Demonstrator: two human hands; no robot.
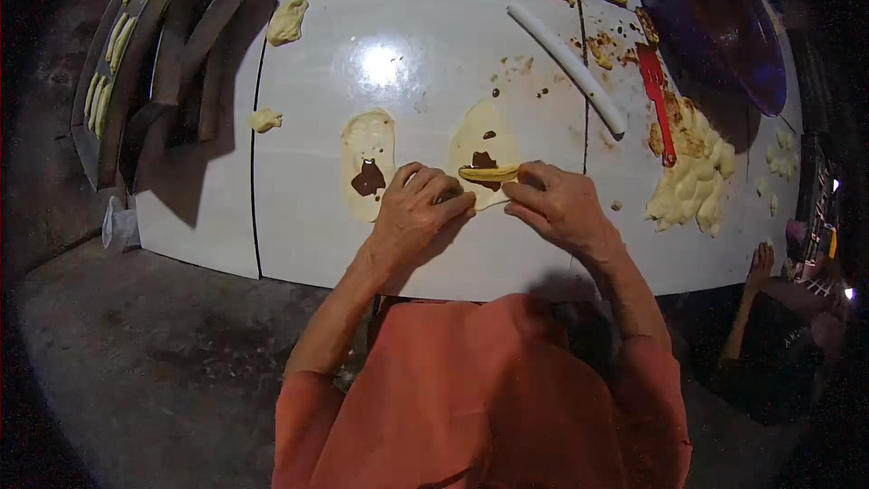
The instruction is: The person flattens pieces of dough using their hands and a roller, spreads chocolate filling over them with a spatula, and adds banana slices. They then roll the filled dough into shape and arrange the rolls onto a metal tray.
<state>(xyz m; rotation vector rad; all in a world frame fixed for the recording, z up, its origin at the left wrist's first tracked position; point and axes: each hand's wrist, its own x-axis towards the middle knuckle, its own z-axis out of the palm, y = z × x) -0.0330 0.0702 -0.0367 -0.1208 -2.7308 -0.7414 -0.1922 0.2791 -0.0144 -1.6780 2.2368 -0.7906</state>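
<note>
On the white worktop lie two flattened dough pieces. The left one [358,136] carries a dark brown chocolate-like puddle [369,179]. The right one [484,127] holds a similar puddle [482,159], with a long yellow banana-like slice [489,172] lying across it. My left hand [419,204] is closed at the lower left edge of the right piece, its thumb and fingertips at the dough, beside the left piece. My right hand [552,204] is closed at the right piece's lower right edge, fingertips at the end of the slice. The dough under my fingers is partly hidden.
Metal trays [127,63] with dough strips stand left. Dough lumps [286,23] lie behind. A white rolling rod [566,68], red utensil [654,95], purple basin [711,18] and dough pile [692,181] are right. Another person's hand [760,263] rests at the right edge.
</note>
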